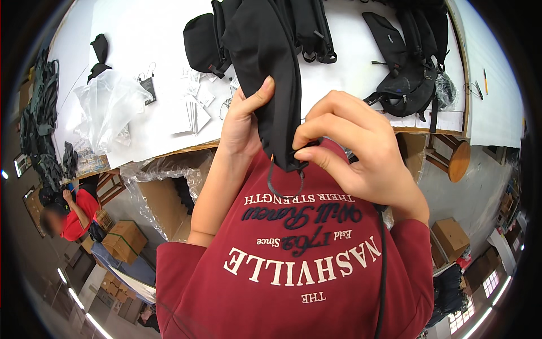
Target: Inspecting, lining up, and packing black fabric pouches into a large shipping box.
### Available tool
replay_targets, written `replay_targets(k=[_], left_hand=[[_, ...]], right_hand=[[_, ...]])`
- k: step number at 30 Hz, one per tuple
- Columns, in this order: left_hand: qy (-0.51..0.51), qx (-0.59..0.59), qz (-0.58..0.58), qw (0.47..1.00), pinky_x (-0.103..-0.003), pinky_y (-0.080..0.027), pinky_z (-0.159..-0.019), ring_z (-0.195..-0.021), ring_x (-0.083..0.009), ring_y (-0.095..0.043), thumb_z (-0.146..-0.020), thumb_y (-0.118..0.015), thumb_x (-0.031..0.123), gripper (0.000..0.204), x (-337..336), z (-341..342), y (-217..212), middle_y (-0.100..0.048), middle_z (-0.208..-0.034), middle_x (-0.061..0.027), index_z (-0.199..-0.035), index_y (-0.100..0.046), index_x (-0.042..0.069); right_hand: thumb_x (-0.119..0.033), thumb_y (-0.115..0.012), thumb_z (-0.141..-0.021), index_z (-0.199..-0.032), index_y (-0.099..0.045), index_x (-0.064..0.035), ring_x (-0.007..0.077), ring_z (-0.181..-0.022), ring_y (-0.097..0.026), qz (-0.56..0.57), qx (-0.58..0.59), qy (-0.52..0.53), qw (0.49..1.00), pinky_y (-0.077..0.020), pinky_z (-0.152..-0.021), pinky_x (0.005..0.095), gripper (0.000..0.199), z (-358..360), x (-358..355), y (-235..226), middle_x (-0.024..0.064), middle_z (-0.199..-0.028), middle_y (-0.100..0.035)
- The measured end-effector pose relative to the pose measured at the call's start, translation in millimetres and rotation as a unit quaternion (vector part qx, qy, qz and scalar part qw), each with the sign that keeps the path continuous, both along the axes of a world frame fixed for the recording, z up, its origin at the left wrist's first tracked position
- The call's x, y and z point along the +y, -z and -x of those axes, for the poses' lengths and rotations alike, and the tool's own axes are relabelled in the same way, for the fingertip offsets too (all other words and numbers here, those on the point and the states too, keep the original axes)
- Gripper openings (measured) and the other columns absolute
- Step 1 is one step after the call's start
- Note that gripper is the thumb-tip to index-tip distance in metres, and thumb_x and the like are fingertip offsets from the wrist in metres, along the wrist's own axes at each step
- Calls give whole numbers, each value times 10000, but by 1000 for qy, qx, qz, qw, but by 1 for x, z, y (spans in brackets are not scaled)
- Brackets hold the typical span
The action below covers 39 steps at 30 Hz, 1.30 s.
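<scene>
A long black fabric bag (272, 62) hangs over the table's near edge toward my chest. My left hand (247, 116) is wrapped round its left side, thumb lying across the front of the cloth. At the bag's lower right corner, my right hand (355, 150) pinches the black edge between thumb and forefinger; the exact bit between the fingertips is hard to make out. A thin dark cord loop (287, 192) dangles below that corner, in front of my dark red shirt. More black bags (201, 42) lie just beyond.
The white table (144, 31) carries a clear plastic bag (107, 104), stacked white cards (192, 116) and black backpacks (406, 85) at the right. Cardboard boxes (161, 206) stand under its near edge. A wooden stool (458, 161) is at right; a person in red (79, 217) is far left.
</scene>
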<state>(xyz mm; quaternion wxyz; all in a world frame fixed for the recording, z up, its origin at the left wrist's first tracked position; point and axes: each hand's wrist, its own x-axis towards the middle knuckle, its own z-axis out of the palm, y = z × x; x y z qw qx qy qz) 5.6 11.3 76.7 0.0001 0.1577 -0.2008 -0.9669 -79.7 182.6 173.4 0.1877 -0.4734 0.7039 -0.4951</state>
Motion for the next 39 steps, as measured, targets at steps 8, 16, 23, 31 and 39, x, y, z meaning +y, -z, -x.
replay_targets(k=[8,16,23,31,39], left_hand=[[-7,-177,159,971,-294,-526,-787,-985,-157,-637,-943,-580,228,381,7,0,-32,-624,-1139,-87,-1267,-504,43],[-73,-76,591,800,-386,-354,-1008,-1228,-250,-449,-733,-792,232,779,-28,-37,-13,-354,-1396,-131,-1355,-353,65],[116,-38,492,862,-318,-421,-971,-1119,-224,-563,-782,-735,60,564,-40,-50,-32,-607,-1158,-111,-1298,-511,25],[140,7,626,767,-269,-465,-794,-852,-143,-558,-703,-724,-46,276,-45,-69,-43,-571,-969,-51,-966,-729,36],[254,107,566,777,-252,-444,-742,-873,-137,-530,-880,-633,141,191,-61,-72,-56,-568,-1069,-84,-1020,-682,20]], right_hand=[[-335,-759,-683,-1195,-631,-180,238,-1166,-443,-140,308,19,941,-289,-1058,439,550,3,7,3,50,-1239,-517],[-44,-760,-702,-1155,-574,-26,207,-897,-628,-35,-94,64,993,-482,-809,292,490,11,28,41,85,-990,-633],[-60,-758,-778,-1237,-521,-35,148,-998,-593,58,-333,95,936,-469,-876,278,517,-2,28,47,67,-1122,-599],[30,-771,-613,-840,-675,-12,228,-776,-622,-21,-114,78,990,-481,-704,306,251,-4,37,43,89,-836,-649],[7,-714,-643,-837,-683,-78,213,-740,-592,-104,-40,-44,993,-479,-599,309,214,-14,55,26,71,-901,-566]])
